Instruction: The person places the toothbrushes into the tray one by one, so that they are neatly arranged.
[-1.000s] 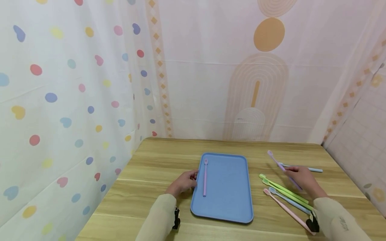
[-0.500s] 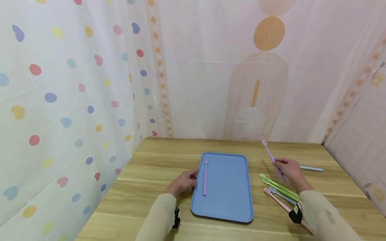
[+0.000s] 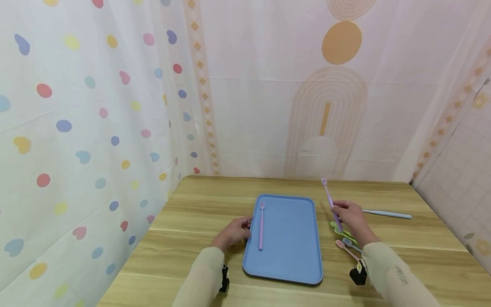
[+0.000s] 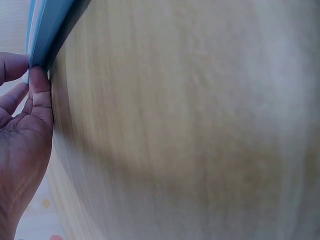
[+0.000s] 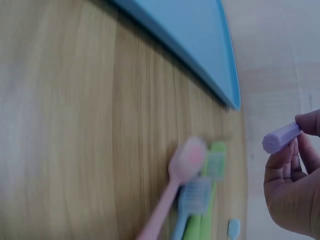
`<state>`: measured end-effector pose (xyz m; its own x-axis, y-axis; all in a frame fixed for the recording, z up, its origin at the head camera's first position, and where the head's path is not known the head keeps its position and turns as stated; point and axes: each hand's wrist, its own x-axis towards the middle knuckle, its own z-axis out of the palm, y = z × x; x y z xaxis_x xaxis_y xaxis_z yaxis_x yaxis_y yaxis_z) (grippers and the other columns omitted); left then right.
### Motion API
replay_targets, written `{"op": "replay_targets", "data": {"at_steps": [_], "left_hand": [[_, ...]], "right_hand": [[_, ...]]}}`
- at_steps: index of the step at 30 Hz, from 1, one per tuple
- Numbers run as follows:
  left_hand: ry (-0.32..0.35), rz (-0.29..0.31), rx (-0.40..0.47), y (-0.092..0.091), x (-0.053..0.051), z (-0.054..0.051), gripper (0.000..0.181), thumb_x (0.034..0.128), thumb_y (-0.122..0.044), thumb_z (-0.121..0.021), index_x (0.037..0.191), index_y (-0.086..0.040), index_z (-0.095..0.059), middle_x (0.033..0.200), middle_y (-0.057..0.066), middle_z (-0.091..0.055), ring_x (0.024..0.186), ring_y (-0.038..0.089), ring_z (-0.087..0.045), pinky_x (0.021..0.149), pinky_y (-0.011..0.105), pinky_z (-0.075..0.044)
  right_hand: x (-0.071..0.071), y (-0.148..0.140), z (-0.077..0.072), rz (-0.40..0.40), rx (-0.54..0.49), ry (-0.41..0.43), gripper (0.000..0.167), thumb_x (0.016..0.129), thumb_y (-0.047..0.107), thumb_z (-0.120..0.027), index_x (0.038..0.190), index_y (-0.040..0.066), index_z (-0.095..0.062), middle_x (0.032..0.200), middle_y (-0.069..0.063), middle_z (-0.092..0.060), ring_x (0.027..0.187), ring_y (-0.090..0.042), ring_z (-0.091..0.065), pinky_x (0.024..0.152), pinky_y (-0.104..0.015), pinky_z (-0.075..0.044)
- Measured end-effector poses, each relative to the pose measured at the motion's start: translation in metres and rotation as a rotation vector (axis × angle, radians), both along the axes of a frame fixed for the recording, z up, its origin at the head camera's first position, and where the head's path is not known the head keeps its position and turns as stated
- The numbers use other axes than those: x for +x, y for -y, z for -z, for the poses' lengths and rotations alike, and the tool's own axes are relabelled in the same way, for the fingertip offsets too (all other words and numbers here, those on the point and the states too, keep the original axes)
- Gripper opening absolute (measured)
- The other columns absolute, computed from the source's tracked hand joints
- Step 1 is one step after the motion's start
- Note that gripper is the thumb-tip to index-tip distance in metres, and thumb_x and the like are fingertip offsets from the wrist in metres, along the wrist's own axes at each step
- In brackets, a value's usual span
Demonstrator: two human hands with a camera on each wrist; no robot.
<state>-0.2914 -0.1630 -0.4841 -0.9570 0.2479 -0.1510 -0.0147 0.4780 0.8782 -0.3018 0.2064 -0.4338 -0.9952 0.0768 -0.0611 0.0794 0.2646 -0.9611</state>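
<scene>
Stretching before patterned curtains (image 3: 249,115), a wood-grain table (image 3: 184,226) bears a blue tray (image 3: 289,238) with one lilac toothbrush (image 3: 261,228) on it. The left hand (image 3: 233,233) pinches the tray's left rim; the right hand (image 3: 350,216) grasps a purple toothbrush (image 3: 328,197), head up, just beyond the tray's right edge. I can't see the handle ends of two green toothbrushes (image 3: 347,234), a pink toothbrush (image 3: 340,244) and a blue toothbrush (image 3: 348,243) behind that hand and its sleeve (image 3: 395,268), nor a pale blue toothbrush's (image 3: 389,213) head

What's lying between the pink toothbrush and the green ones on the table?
A blue toothbrush. The right wrist view shows its bristles between the pink toothbrush and the green toothbrushes; the head view agrees.
</scene>
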Motion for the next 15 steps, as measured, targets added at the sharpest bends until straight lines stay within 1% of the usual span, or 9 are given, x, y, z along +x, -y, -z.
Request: {"op": "replay_targets", "data": {"at_steps": [3,8,11,15], "left_hand": [[-0.003,0.002,-0.003,0.000,0.000,-0.001,0.071,0.0794,0.006,-0.058,0.148,0.000,-0.043,0.095,0.010,-0.049,0.083,0.022,-0.047,0.062,0.030,-0.038],[-0.008,0.002,-0.002,0.000,0.001,-0.001,0.071,0.0799,0.006,-0.058,0.148,0.000,-0.042,0.096,0.010,-0.049,0.083,0.022,-0.047,0.063,0.030,-0.039],[-0.007,0.002,-0.007,0.000,0.001,0.000,0.071,0.0802,0.006,-0.059,0.149,0.000,-0.042,0.097,0.010,-0.049,0.084,0.022,-0.047,0.062,0.030,-0.039],[-0.009,0.002,-0.009,0.000,0.000,0.000,0.070,0.0802,0.005,-0.058,0.149,0.001,-0.042,0.097,0.010,-0.049,0.084,0.022,-0.047,0.062,0.029,-0.039]], "right_hand": [[0.000,0.010,0.001,0.012,-0.017,-0.008,0.040,0.093,0.003,-0.057,0.128,-0.014,-0.055,0.104,-0.016,-0.065,0.080,-0.016,-0.061,0.066,-0.027,-0.051],[-0.001,0.025,0.006,0.014,-0.034,-0.021,0.039,0.090,0.002,-0.058,0.126,-0.014,-0.057,0.104,-0.019,-0.066,0.076,-0.013,-0.059,0.065,-0.025,-0.050],[0.000,0.033,0.009,-0.001,-0.052,-0.031,0.041,0.088,0.000,-0.057,0.127,-0.015,-0.056,0.105,-0.022,-0.066,0.075,-0.015,-0.060,0.065,-0.027,-0.050],[0.002,0.043,0.012,-0.005,-0.040,-0.017,0.043,0.089,0.001,-0.057,0.130,-0.010,-0.056,0.106,-0.022,-0.065,0.076,-0.017,-0.061,0.066,-0.028,-0.051]]}}
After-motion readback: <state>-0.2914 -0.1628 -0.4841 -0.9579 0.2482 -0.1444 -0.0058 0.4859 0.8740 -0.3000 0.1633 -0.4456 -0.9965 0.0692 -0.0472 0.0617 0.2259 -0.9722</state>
